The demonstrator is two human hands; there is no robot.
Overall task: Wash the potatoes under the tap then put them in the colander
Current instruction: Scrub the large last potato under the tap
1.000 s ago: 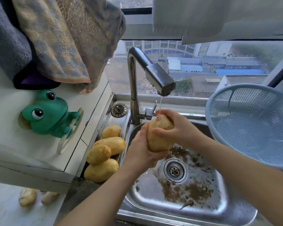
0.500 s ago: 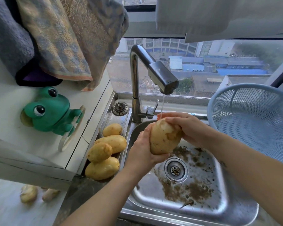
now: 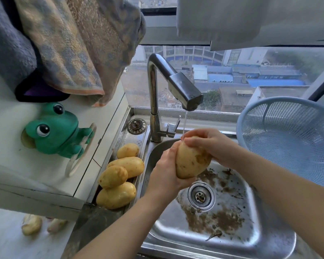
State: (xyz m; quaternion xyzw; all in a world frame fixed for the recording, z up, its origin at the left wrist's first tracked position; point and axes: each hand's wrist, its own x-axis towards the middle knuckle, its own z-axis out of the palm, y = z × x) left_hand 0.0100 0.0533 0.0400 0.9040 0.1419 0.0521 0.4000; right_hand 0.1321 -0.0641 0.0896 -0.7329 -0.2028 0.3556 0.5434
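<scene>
A large potato [image 3: 191,161] is held over the steel sink [image 3: 247,240], under a thin stream from the tap [image 3: 183,90]. My left hand [image 3: 166,171] grips it from the left and below. My right hand [image 3: 211,144] curls over its top and right side, where the water lands. Several more potatoes [image 3: 120,176] lie piled on the ledge left of the sink. The pale blue colander [image 3: 292,139] stands at the right, with nothing in it.
Brown dirt lies on the sink floor around the drain [image 3: 200,196]. A green frog toy [image 3: 58,131] sits on the white counter at left, under hanging towels [image 3: 67,45]. A sink plug [image 3: 137,126] lies by the tap base. Pale bulbs [image 3: 31,224] lie at lower left.
The potato has been turned between my hands, showing more of its front. My right hand has slid over its top. The stream still falls on it.
</scene>
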